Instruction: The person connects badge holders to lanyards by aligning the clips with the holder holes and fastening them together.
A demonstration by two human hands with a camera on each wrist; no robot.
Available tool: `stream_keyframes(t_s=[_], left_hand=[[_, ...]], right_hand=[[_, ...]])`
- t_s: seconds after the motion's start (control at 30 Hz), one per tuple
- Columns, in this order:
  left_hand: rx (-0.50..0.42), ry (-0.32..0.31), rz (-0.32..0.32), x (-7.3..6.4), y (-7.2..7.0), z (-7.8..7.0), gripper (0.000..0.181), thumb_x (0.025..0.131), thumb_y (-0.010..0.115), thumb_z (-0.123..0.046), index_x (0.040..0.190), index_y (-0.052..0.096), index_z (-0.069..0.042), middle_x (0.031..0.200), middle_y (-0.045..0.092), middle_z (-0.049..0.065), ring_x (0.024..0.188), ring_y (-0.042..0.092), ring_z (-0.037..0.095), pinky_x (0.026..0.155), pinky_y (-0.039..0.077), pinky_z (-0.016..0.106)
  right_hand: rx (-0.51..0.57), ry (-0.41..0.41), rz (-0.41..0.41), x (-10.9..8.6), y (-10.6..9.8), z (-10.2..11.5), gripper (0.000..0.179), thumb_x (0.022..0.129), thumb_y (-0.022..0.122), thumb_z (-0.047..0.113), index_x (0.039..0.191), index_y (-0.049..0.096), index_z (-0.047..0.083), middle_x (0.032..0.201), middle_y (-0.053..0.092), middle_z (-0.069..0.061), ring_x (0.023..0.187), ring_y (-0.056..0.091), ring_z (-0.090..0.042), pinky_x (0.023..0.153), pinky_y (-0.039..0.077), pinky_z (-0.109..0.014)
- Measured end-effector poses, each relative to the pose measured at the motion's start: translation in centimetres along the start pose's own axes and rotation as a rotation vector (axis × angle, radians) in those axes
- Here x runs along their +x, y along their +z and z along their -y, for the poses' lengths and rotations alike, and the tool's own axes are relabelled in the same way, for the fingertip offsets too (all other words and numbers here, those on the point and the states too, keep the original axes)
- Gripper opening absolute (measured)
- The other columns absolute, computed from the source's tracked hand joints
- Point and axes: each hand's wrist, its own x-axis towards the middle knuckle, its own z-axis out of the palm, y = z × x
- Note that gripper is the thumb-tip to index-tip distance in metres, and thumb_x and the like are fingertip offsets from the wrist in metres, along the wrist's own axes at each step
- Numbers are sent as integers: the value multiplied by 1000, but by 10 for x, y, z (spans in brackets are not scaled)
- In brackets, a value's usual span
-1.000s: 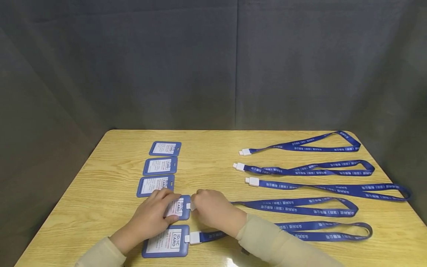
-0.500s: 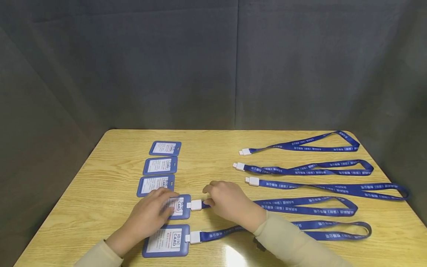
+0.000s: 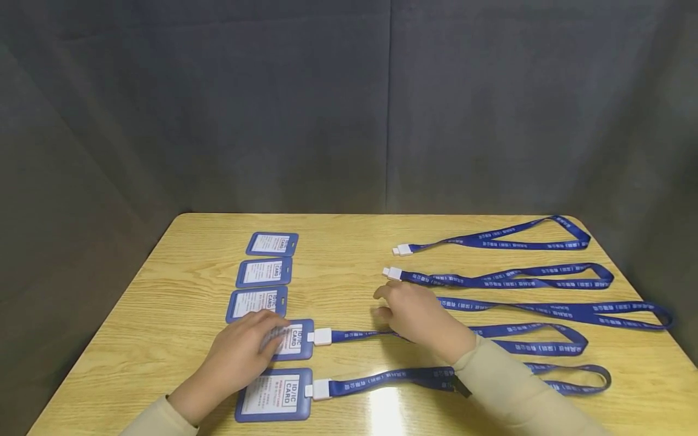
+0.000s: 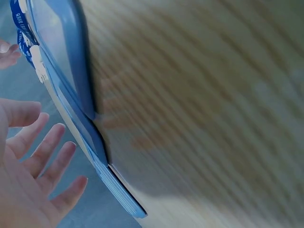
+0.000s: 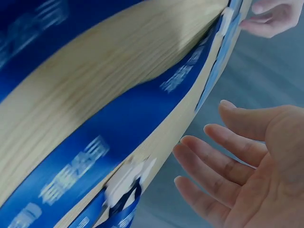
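My left hand is over the left part of a blue ID badge holder, its fingers loosely spread; the left wrist view shows them apart from the holder. A white clip joins this holder to a blue printed lanyard. In the front, another badge holder is joined to its own lanyard. My right hand, fingers relaxed and holding nothing, is above the table at the left end of a third lanyard, whose clip it hides. In the right wrist view, the right fingers show gaps between them.
Three badge holders without lanyards, the nearest beside my left hand, line the table's left side. Two more loose lanyards, one and another behind it, lie at the back right. A dark curtain hangs behind the table.
My right hand has let go of the white clip at the second badge holder and moved right and back, to the third lanyard. The left hand has lifted slightly off the holder.
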Motion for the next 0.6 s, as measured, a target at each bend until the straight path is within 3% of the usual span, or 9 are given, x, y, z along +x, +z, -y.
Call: stream_keyframes(t_s=[0.2,0.47,0.6], left_hand=[[13,11,-5,1,1,-1,26,87,75,-13,113,72,-16,116,68,1,112,63,26,95,51,49],[4,11,-27,0,2,-2,27,87,75,-11,113,71,-15,117,68,3,115,62,29,96,50,50],[-3,16,-38,-1,2,-3,28,86,75,-11,113,71,-15,117,68,3,115,62,29,95,50,50]], right_hand=[[-27,78,-11,-6,-2,-19,26,87,78,18,107,73,2,103,73,-10,88,70,-24,71,58,-35],[-90,49,-66,-10,-4,-41,24,83,80,12,103,74,-1,89,71,-10,66,58,-13,60,55,-28],[-99,52,-76,-10,-2,-49,26,83,81,12,104,74,-2,89,71,-11,68,61,-16,61,57,-31]])
